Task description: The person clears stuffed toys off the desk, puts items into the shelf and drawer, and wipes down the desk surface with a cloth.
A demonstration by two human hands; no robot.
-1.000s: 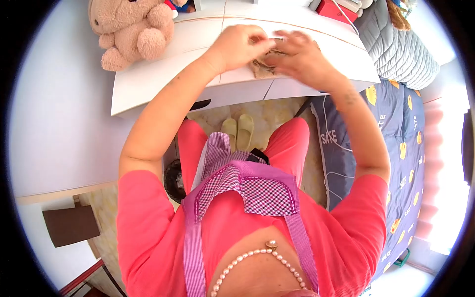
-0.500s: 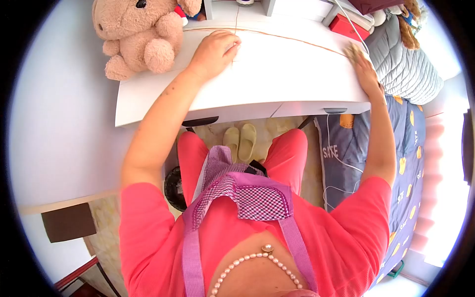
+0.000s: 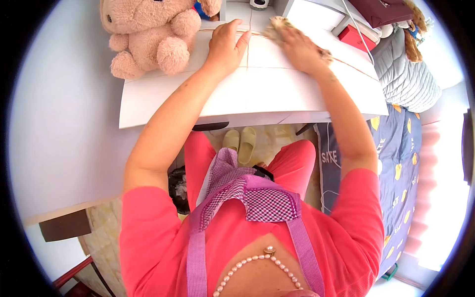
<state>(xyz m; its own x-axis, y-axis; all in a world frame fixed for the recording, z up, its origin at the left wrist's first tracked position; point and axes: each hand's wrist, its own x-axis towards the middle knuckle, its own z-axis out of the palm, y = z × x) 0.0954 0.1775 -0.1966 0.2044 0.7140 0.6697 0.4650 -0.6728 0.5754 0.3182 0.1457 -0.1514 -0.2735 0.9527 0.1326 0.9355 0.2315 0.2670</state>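
Note:
My right hand [image 3: 301,49] lies on a crumpled brown and beige cloth [image 3: 278,24], pressing it against the white desk [image 3: 277,91] near its back edge. Parts of the cloth stick out past the fingertips and beside the wrist; the palm hides the rest. To the left, my left hand [image 3: 227,47] rests at the desk top with thumb and fingers apart, holding nothing. Thin brown lines cross the desk surface between and beyond the hands.
A large plush toy [image 3: 158,42] sits on the desk's left end. At the back right are a red box [image 3: 356,38] and a white cable. A grey quilted cushion [image 3: 408,74] lies on the patterned bed to the right.
From the desk's right edge, my right hand has moved left with the cloth to the back middle. My left hand's thumb and fingers have spread apart. The view has shifted slightly.

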